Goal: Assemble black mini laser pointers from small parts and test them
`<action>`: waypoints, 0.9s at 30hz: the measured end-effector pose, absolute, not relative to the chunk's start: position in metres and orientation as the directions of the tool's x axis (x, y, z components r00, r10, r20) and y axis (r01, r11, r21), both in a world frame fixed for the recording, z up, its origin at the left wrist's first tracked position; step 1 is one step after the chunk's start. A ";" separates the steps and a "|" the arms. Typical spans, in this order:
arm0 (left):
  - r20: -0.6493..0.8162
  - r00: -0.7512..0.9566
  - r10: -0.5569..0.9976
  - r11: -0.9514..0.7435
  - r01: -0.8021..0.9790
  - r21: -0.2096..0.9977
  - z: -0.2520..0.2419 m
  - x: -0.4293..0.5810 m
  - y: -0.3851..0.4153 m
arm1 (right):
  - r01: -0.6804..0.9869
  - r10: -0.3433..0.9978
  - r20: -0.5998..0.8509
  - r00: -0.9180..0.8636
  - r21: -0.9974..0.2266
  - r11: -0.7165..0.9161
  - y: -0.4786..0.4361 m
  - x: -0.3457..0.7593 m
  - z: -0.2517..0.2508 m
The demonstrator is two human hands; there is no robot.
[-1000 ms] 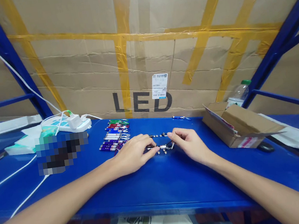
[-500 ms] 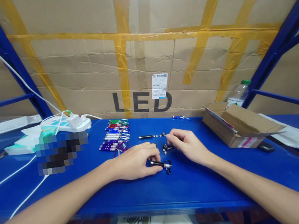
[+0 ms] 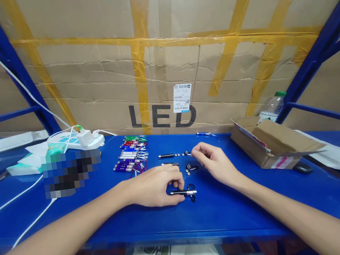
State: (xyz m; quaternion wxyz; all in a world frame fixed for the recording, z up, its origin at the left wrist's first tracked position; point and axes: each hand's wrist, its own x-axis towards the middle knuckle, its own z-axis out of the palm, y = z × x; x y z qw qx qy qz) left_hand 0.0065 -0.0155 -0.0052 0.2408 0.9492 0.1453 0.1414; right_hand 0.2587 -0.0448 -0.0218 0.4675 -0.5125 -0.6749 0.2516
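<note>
My left hand (image 3: pixel 155 187) rests on the blue table, thumb and fingers apart around a black penlight (image 3: pixel 182 193), which lies flat with a dark clip at its silver end. Just above that hand lies a second black tube (image 3: pixel 170 164), partly hidden by it. To its right is a small cap with a black clip (image 3: pixel 191 168). My right hand (image 3: pixel 215 161) has thumb and forefinger pinched beside another end cap (image 3: pixel 186 153); what is between the fingertips is hidden. Left of that cap are small button cells (image 3: pixel 177 154) and a black tube (image 3: pixel 165 156) in line.
Coloured penlights (image 3: pixel 129 155) lie in a stack at the back left, and a lone blue penlight (image 3: pixel 206 133) near the back. An open cardboard box (image 3: pixel 263 148), a dark mouse-like object (image 3: pixel 302 167) and a bottle (image 3: pixel 272 106) stand right. A power strip (image 3: pixel 91 142) sits left.
The black penlight by my left hand has gone from slanted to lying flat, and the fingers there have loosened. My right fingertips have shifted slightly right. The second black tube shows more.
</note>
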 end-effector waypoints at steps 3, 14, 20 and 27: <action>0.205 0.916 0.345 -0.843 0.206 0.497 -0.005 0.007 -0.016 | 0.453 0.928 0.371 -0.030 -0.823 0.344 -0.044 0.259 -0.023; 0.170 0.917 0.360 -0.836 0.236 0.496 -0.002 0.007 -0.017 | 0.479 0.926 0.374 -0.044 -0.806 0.348 -0.043 0.262 -0.026; 0.256 0.848 0.465 -0.834 0.322 0.448 -0.008 0.008 -0.009 | 0.547 0.924 0.371 -0.089 -0.758 0.357 -0.041 0.264 -0.028; 0.382 0.776 0.502 -0.865 0.460 0.202 -0.016 0.007 0.004 | 0.621 0.913 0.333 -0.237 -0.670 0.406 -0.040 0.264 -0.031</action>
